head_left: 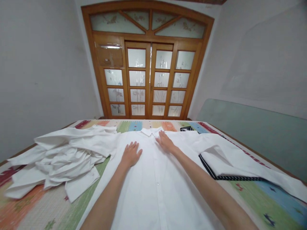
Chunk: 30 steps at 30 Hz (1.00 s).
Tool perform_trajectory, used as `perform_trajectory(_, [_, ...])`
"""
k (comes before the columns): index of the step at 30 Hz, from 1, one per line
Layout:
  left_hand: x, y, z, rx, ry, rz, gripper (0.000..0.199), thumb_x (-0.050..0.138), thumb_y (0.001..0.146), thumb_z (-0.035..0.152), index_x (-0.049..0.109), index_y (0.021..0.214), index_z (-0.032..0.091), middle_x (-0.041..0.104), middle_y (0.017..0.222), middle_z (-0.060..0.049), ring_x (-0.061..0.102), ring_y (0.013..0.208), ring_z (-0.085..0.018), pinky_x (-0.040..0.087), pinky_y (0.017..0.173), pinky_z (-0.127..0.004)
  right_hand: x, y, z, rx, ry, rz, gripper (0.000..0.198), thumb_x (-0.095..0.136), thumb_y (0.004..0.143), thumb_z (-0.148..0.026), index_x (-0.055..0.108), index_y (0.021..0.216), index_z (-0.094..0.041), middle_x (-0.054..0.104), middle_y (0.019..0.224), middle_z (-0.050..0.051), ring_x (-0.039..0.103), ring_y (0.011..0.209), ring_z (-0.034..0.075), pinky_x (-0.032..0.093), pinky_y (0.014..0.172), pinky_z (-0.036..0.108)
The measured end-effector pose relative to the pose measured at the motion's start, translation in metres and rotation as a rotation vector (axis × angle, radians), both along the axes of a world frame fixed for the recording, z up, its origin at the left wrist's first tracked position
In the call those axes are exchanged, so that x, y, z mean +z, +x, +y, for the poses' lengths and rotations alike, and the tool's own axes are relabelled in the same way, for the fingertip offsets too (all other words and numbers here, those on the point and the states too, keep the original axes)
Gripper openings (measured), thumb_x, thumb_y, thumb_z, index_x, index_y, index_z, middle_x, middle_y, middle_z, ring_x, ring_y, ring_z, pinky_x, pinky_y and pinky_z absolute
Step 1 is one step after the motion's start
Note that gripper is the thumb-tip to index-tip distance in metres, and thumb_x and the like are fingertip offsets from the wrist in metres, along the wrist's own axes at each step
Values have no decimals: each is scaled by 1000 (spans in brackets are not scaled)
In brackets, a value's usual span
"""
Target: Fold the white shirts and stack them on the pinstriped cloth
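Note:
A white button-up shirt (146, 185) lies spread out front side up, its collar (151, 131) at the far end and its button placket running down the middle. On the left chest of the shirt rests my left hand (131, 154), open, palm down with fingers apart. My right hand (165, 142) lies flat and open just below the collar, right of the placket, fingers stretched toward it. Neither hand shows anything in its grasp. The shirt's lower end runs out of view beneath my forearms.
A crumpled heap of white cloth (69, 156) lies at the left. To the right is a folded white cloth with black trim (237, 177). A small black-and-white patterned piece (186, 128) sits beyond the shirt. A colourful patterned cover (271, 204) lies underneath. Wooden glazed doors (150, 80) stand behind.

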State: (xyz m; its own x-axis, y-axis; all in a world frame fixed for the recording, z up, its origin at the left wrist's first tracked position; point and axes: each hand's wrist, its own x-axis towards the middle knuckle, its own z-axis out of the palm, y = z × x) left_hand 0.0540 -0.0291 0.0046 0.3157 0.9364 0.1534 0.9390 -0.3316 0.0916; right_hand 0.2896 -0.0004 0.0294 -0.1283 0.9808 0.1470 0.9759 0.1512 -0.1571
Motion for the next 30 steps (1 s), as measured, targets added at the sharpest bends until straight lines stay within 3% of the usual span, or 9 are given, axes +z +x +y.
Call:
perform_trajectory(7, [-1, 1, 4, 51, -92, 28, 69, 18, 95, 55, 26, 153, 18, 20, 160, -8, 12, 149, -30, 15, 120, -52, -22, 24, 33, -229, -151, -50, 69, 21, 99, -47, 21, 153, -5, 15, 161, 14, 14, 148, 26, 12, 118, 41])
perform_trajectory(11, [1, 3, 4, 44, -90, 35, 68, 18, 96, 54, 26, 153, 18, 21, 160, -9, 12, 149, -31, 14, 119, -53, -23, 26, 41, -259, -164, -47, 70, 18, 98, -53, 21, 154, -13, 15, 162, 9, 12, 148, 25, 10, 117, 43])
perform_trajectory(20, [4, 5, 5, 61, -125, 52, 68, 17, 95, 54, 23, 154, 19, 18, 162, -7, 11, 149, -31, 12, 119, -53, -23, 24, 51, -351, -215, -37, 73, 15, 95, -57, 18, 156, -17, 9, 164, 6, 6, 149, 28, 5, 117, 48])
perform_trajectory(26, [9, 17, 35, 80, -186, 56, 70, 15, 94, 56, 19, 155, 22, 12, 162, -7, 5, 149, -37, 6, 115, -66, -24, 24, 48, -330, -199, -31, 74, 14, 96, -56, 16, 156, -14, 5, 164, 7, 4, 149, 28, 3, 117, 47])
perform_trajectory(30, [11, 29, 63, -38, -155, 4, 69, 12, 95, 54, 14, 155, 20, 9, 163, -6, 5, 149, -32, 8, 117, -60, -23, 24, 46, -321, -190, -26, 74, 14, 96, -56, 17, 156, -12, 6, 163, 7, 3, 149, 28, 4, 118, 48])
